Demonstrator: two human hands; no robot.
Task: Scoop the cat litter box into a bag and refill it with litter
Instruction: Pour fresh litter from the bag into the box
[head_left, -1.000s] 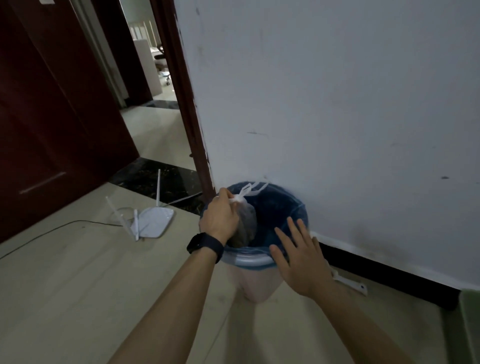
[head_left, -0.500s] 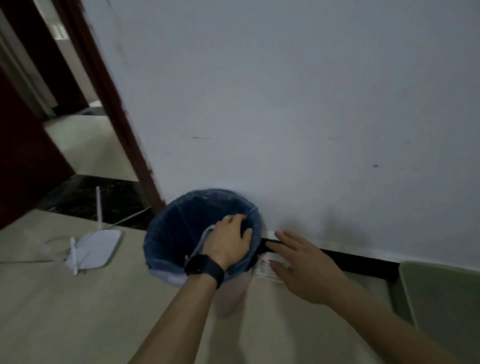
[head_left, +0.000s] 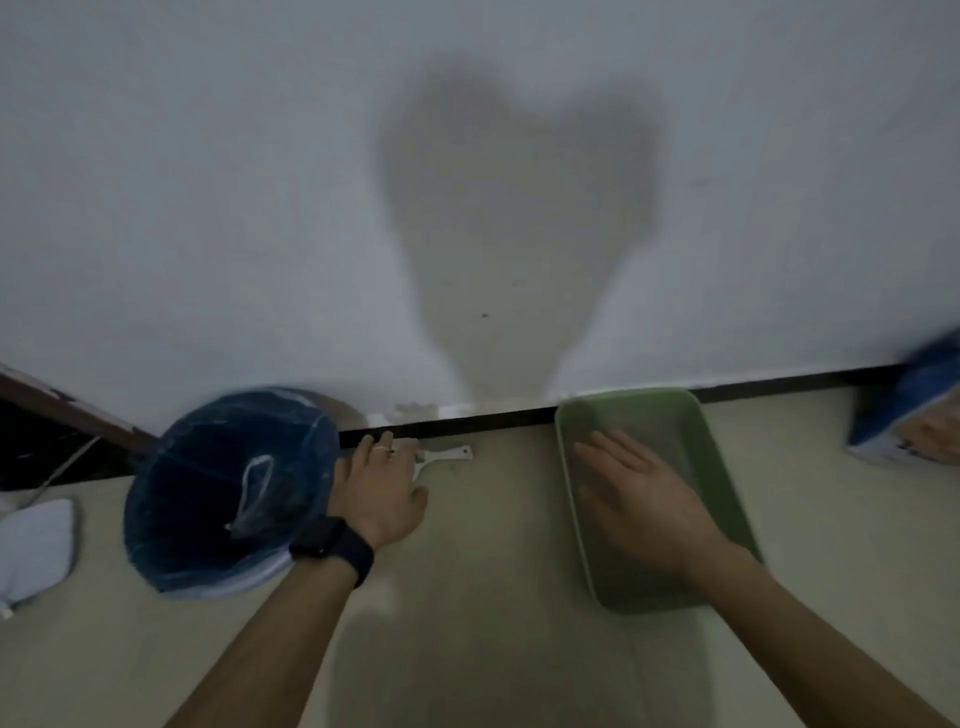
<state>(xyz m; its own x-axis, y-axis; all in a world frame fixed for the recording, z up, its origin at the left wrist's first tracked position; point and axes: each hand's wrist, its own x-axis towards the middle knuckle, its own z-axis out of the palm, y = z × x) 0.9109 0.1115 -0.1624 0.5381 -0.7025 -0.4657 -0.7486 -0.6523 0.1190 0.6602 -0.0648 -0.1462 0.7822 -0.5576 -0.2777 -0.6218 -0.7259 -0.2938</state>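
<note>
A green litter box stands on the floor against the wall at the right. My right hand hovers over it, fingers straight, holding nothing. A bin lined with a blue bag stands at the left, and a tied clear bag lies inside it. My left hand, with a dark watch on the wrist, is beside the bin with relaxed fingers, over a white litter scoop on the floor. A blue and white litter bag leans on the wall at the far right, blurred.
A white wall with a dark skirting board runs across the back. A white router lies on the floor at the far left, beside a dark doorway. Pale floor tiles lie between the bin and the litter box.
My left hand has let go of the tied bag in the bin and come out to the right, over the scoop. My right hand and the view have swung right to the litter box.
</note>
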